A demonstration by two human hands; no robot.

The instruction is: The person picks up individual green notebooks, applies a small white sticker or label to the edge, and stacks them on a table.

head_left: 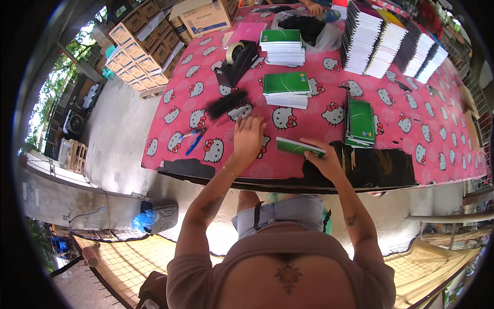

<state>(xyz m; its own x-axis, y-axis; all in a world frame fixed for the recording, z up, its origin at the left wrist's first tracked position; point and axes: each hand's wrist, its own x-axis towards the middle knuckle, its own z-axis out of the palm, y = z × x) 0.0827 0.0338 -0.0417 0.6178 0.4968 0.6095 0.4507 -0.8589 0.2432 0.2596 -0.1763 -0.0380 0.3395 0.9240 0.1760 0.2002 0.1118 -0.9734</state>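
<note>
My right hand (323, 158) grips a small green-covered notebook (293, 146) near the table's front edge, its page edges tilted toward me. Further left, my left hand (249, 136) reaches forward with fingers bent down, pinching at a binding coil (237, 114) on the near side of a heap of black spiral binding coils (226, 104). The fingertips are partly hidden. Ahead of my hands lies a stack of green notebooks without visible coils (285, 83). To the right, a pile of green spiral notebooks (360, 121) lies near the table's front.
Pens and a blue cutter (193, 141) lie left of my left hand. Behind the coils stands a black tape dispenser (235, 64), beside another green stack (282, 40). Tall spiral notebook stacks (362, 38) fill the far right. Cartons (146, 49) are piled beyond the table.
</note>
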